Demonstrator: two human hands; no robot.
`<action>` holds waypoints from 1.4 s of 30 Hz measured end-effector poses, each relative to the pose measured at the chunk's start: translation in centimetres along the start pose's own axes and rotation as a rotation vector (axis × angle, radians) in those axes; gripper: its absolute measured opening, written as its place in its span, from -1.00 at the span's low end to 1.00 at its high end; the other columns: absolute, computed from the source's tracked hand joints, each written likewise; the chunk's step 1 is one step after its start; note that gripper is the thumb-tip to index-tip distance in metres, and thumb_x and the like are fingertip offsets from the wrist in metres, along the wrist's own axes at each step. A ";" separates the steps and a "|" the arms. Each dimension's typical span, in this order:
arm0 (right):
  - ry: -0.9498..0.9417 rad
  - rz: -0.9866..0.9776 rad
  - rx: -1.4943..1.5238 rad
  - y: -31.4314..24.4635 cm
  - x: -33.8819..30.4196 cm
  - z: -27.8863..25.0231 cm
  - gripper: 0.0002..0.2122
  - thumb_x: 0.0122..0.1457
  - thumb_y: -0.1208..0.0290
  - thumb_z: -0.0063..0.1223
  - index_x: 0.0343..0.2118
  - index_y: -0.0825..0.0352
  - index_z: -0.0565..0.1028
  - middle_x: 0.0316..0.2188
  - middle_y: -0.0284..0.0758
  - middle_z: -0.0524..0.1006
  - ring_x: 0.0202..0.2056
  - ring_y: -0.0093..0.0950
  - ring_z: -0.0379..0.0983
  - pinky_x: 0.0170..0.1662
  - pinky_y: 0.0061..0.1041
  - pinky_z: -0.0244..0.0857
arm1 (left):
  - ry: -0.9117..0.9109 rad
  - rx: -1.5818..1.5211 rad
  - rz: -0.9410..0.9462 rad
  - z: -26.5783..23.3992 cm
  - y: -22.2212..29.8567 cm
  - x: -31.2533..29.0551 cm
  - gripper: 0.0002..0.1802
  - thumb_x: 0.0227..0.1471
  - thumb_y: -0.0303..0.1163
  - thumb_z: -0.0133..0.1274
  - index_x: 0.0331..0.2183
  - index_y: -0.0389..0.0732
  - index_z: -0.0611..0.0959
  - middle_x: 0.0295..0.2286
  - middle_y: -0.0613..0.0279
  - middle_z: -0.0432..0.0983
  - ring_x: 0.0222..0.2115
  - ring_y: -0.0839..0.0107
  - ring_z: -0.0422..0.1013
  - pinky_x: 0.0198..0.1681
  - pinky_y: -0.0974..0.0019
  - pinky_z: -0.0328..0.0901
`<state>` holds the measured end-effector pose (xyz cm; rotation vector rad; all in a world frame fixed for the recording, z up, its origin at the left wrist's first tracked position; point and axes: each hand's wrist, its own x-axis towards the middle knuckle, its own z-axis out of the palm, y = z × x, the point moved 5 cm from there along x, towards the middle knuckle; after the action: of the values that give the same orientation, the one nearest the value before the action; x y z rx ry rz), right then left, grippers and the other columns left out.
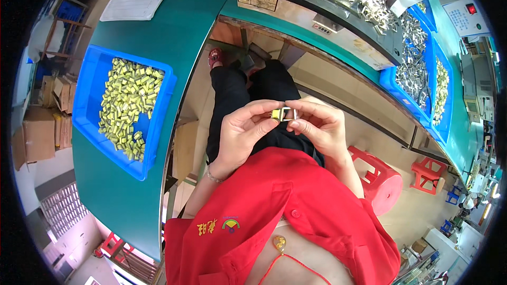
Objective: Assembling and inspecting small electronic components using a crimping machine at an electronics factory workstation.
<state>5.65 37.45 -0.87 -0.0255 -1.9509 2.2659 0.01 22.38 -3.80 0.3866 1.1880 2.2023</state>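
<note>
In front of my body, my left hand pinches a small transformer wrapped in yellow tape between thumb and fingertips. My right hand grips a shiny U-shaped metal bracket the same way. The two pieces meet end to end between my fingertips; how far the bracket is around the transformer I cannot tell. Both hands are above my lap, in the gap between two green-topped tables.
On the left table, a blue tray holds many yellow transformers. Ahead stands a black machine with a pile of metal brackets. Another blue tray of brackets sits right. A red stool is on the floor.
</note>
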 end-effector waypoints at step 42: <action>-0.063 0.482 0.777 4.7 -0.9 1.2 -0.76 0.12 0.44 0.14 -0.19 0.47 0.49 -0.41 -0.31 0.50 -0.53 -0.65 0.30 -0.51 -0.75 0.13 | -0.067 0.645 0.315 0.8 2.0 0.4 -0.63 -0.18 -0.64 0.24 -0.22 -0.29 0.61 -0.22 0.17 0.45 -0.39 0.53 0.39 -0.35 0.52 0.29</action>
<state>5.92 35.49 -5.41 -0.3668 -1.0266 3.2113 -0.64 22.36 -1.70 0.9551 1.8925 1.9749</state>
